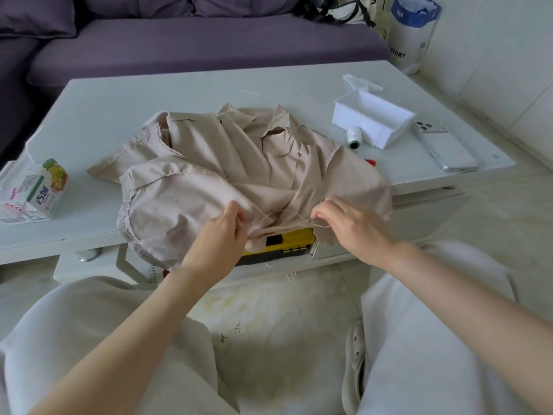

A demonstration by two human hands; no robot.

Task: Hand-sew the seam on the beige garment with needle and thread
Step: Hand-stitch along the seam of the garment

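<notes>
Two hands work at the near desk (149,94) edge: left hand (221,232) pinches a fold of the beige garment (227,172), right hand (347,223) pinches the thread (287,215) running to that fold; needle too small to make out. Garment heaped mid-desk, hem draped over a yellow-black case (287,244) below the edge. Right side: open white box (374,121), lid flipped back, contents not discernible; thread spool (354,138) just beside it, phone (446,148) near. Juice carton (45,187) far left

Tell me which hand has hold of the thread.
The right hand: its fingertips pinch the thread by the table's near edge, while the left hand grips a fold of the beige garment.
</notes>
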